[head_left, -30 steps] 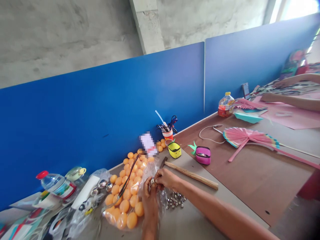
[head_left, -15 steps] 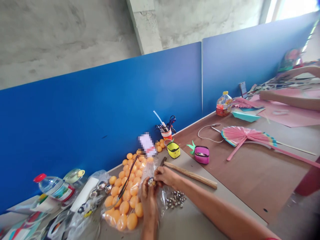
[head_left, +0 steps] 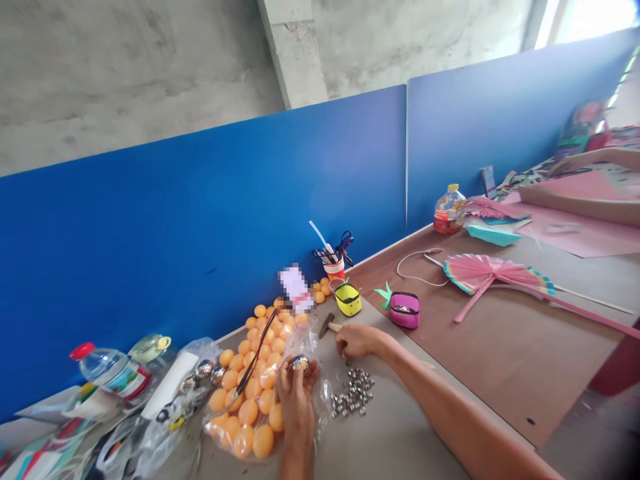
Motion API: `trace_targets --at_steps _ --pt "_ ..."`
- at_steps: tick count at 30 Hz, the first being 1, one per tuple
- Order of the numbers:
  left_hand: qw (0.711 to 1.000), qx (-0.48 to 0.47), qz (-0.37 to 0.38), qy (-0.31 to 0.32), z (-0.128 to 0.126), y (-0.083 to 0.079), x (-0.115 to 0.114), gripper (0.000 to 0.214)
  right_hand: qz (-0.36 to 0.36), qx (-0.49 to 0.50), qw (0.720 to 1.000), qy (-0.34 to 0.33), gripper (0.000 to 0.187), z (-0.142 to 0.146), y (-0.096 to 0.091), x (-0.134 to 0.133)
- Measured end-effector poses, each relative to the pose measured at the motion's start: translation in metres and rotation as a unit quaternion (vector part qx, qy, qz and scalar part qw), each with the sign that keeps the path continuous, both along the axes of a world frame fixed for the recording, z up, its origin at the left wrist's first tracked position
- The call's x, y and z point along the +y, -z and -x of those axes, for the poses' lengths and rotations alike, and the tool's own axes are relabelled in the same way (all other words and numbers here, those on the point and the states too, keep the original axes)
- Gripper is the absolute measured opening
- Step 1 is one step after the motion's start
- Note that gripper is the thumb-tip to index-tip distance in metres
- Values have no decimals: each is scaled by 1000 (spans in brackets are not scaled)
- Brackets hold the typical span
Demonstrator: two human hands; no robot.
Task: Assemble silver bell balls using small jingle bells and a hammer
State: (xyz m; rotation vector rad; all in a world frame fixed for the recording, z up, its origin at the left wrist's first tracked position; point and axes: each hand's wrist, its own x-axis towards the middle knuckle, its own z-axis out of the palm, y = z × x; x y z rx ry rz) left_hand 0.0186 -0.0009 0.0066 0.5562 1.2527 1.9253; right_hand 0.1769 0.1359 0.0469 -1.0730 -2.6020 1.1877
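Observation:
My left hand (head_left: pixel 298 383) is closed around a shiny silver metal ball (head_left: pixel 301 362), palm side up, beside the clear plastic bag of orange balls (head_left: pixel 260 393). My right hand (head_left: pixel 356 343) is curled with its fingers pointing down to the table, just behind a heap of small silver metal beads (head_left: pixel 354 393). Whatever its fingertips hold is hidden. Beneath that hand and forearm lies a hammer, its metal head (head_left: pixel 327 324) showing at the left and most of its wooden handle covered.
A yellow pouch (head_left: pixel 347 300) and a magenta pouch (head_left: pixel 405 310) stand behind my right hand. A red cup of tools (head_left: pixel 335 269) is near the blue partition (head_left: pixel 200 253). Bottles (head_left: pixel 115 377) and plastic clutter lie left. A pink fan (head_left: pixel 493 270) and another person's arms are right.
My right hand has left the silver ball and moved right, down to the table by the small beads. My left hand still holds the ball.

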Motion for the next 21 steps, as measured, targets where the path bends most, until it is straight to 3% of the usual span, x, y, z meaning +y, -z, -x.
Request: trace_targets --at_steps 3,7,13,17,21 --pt "1000 8 -1 -1 -1 0 0 44 -36 -49 997 -40 19 0 -1 -5" --pt "1000 9 7 -2 0 0 0 47 -81 -52 995 -37 27 7 0 -14" --pt "1000 6 14 1 1 0 2 52 -63 -34 997 -21 25 8 0 -11" --pt "1000 -4 11 5 0 -1 1 52 -36 -43 997 -49 11 3 -3 -8" --pt "1000 9 11 0 -1 -2 0 46 -32 -48 996 -61 16 5 -1 -10"
